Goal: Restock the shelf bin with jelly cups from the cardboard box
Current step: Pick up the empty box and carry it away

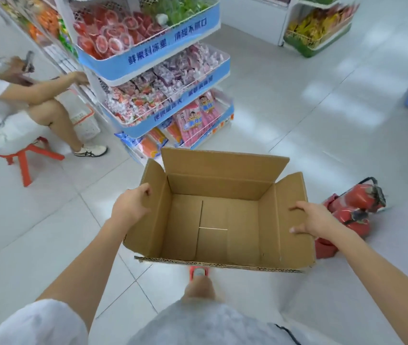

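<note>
- Cardboard box (219,215) sits right between the two hands, held up above the white tiled floor (297,100), all four flaps standing open and bare brown bottom showing inside.
- Left hand (133,205) is clamped on the left side flap, fingers curled over its edge, thumb on the outside.
- Right hand (315,217) grips the right wall, fingers hooked over the rim into the box, thumb lower down on the same wall.
- Up ahead of the left hand, past the far flap, stands the tiered shelf rack (158,78); its top shelf bin (148,53) is packed with red jelly cups (113,33), well apart from the box.
- Lower tiers of that rack carry pink and white wrapped sweets (163,88) and pink packets (198,115).
- Just beyond the right hand, two red fire extinguishers (354,207) lie on the floor.
- Far out past the left hand, a second person (6,103) in white sits on a red stool (23,158), reaching toward the shelving.
- Below the box, the wearer's knee and a red sandal (199,272) peek out.
</note>
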`<state>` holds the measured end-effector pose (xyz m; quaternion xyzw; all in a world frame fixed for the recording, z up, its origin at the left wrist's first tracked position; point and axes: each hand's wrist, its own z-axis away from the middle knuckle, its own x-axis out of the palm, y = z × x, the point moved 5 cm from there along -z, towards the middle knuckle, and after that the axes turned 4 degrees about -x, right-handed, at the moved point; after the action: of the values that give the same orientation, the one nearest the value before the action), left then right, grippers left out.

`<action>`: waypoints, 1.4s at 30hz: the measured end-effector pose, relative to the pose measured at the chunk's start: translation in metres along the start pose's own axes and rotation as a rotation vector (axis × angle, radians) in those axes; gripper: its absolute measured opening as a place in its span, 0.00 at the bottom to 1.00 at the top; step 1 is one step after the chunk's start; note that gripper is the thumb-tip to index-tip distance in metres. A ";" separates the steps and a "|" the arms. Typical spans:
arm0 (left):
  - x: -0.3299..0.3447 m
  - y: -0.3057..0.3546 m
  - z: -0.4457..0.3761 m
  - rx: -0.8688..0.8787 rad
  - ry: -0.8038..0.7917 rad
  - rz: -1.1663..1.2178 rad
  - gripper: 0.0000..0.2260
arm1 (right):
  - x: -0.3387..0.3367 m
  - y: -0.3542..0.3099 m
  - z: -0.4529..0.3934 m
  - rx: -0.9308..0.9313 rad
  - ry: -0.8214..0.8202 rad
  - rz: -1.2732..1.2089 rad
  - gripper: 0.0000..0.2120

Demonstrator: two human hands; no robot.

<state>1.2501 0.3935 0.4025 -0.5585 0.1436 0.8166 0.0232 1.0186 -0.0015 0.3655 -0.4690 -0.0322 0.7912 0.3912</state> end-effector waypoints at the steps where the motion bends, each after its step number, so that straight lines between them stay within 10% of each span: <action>1: -0.004 0.015 -0.026 0.029 -0.014 -0.001 0.16 | -0.010 0.005 -0.012 0.015 0.008 0.007 0.32; 19: -0.044 0.381 -0.382 0.630 -0.118 -0.197 0.16 | -0.185 0.114 -0.164 0.462 0.283 -0.338 0.32; 42: 0.023 0.928 -0.576 1.230 -0.283 -0.398 0.17 | -0.385 0.286 -0.263 0.968 0.635 -0.766 0.34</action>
<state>1.5793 -0.6484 0.3821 -0.3468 0.4732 0.6314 0.5071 1.1499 -0.5321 0.3756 -0.4061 0.2771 0.3470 0.7987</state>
